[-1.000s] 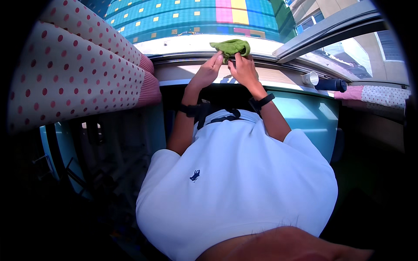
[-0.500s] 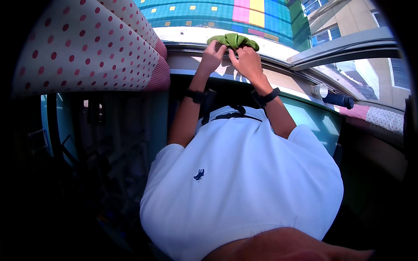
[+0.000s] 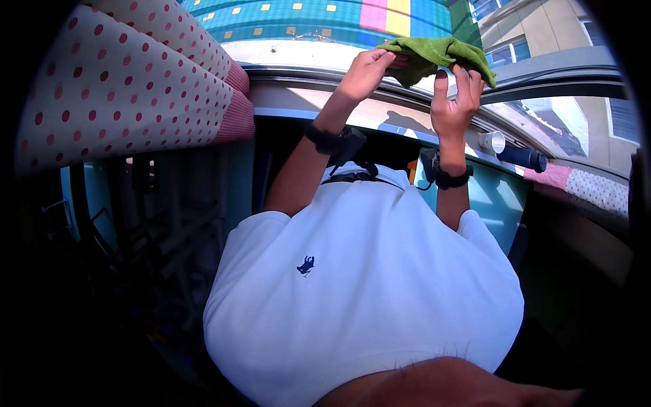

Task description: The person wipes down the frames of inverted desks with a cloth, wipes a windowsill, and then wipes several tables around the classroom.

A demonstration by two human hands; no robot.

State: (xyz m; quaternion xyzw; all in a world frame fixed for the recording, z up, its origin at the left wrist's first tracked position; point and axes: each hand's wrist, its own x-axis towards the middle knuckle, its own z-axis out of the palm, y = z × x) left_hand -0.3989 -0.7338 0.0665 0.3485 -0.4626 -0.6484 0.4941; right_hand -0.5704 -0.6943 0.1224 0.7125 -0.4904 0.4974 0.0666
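Observation:
A green cloth (image 3: 434,51) is stretched between my two hands above the window sill (image 3: 400,108). My left hand (image 3: 366,71) pinches the cloth's left end, its fingers closed. At the right end, my right hand (image 3: 458,102) is raised with the palm side showing and its fingertips closed on the cloth's underside. Part of the cloth hangs down between the hands. Both wrists wear dark bands with small boxes.
A white cup (image 3: 494,142) and a dark blue bottle (image 3: 522,158) lie on the sill to the right. Polka-dot curtain (image 3: 115,88) hangs at the left. The window frame (image 3: 542,85) runs along the right, and a teal panel (image 3: 491,183) is below the sill.
Both hands have moved right with the green cloth. The cloth, bunched before, is now spread out and held higher. My right hand has turned upright, and the hands are farther apart.

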